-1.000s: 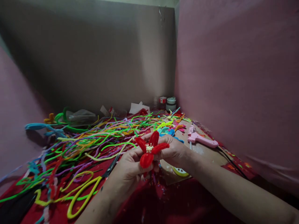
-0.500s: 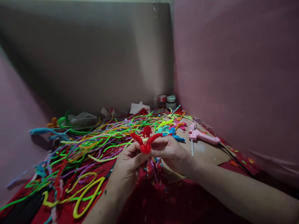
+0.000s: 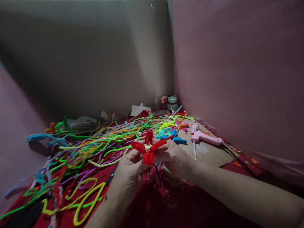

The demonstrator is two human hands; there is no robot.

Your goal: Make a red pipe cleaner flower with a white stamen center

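A red pipe-cleaner flower (image 3: 148, 157) with pale yellow stamens at its centre is held up between both hands. Its fuzzy petals spread to the left, right, top and front. My left hand (image 3: 131, 169) is closed on it from the left, thumb and fingers pinching near the flower's base. From the right, my right hand (image 3: 177, 158) pinches the right side, fingers against the right petal. A thin dark stem hangs below the flower. The fingertips behind the petals are partly hidden.
Many coloured pipe cleaners (image 3: 114, 133) lie heaped on the red cloth (image 3: 190, 202) to the left. A pink glue gun (image 3: 206, 138) with a cord rests on cardboard (image 3: 211, 155) at right. Blue pipe-cleaner pieces (image 3: 178, 139) lie behind my hands. Jars (image 3: 172, 103) stand by the walls.
The flower has tipped so that its centre and petals face me more, and it sits slightly lower. Both hands keep hold of it. The view has shifted a little.
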